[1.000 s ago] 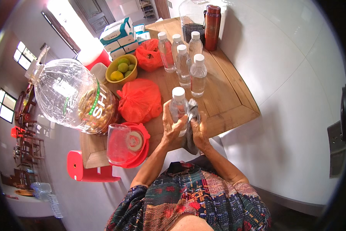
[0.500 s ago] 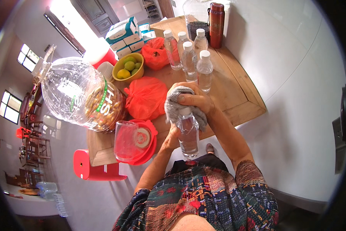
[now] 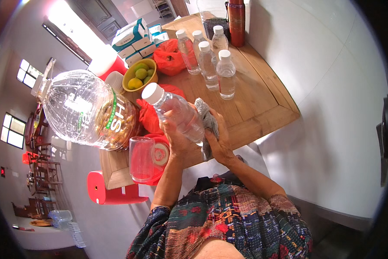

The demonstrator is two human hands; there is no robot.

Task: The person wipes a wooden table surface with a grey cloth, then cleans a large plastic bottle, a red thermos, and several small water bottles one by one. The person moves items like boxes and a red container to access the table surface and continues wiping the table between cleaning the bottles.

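My left hand (image 3: 175, 139) is wrapped around a clear plastic bottle (image 3: 182, 115). The bottle is tilted, its white cap up to the left and its base toward my right hand. In my right hand (image 3: 221, 140) is a bunched grey cloth (image 3: 208, 125), held against the side of the bottle near its base. Past my hands, several similar white-capped bottles stand upright in a group on the wooden table (image 3: 259, 103); the closest is a clear bottle (image 3: 226, 77).
Left of my hands stand a large clear jar (image 3: 84, 110), a yellow bowl (image 3: 129, 82) of round fruit, red plastic bags (image 3: 170, 58) and an upturned-looking clear cup (image 3: 141, 162). Tissue packs (image 3: 131, 36) and a red flask (image 3: 236, 23) are farther back. A red stool (image 3: 112, 190) sits below the table edge.
The bottle has swung from cap-up under the cloth to leaning left, cap now uncovered. My right hand has moved the cloth from the cap down to the base.
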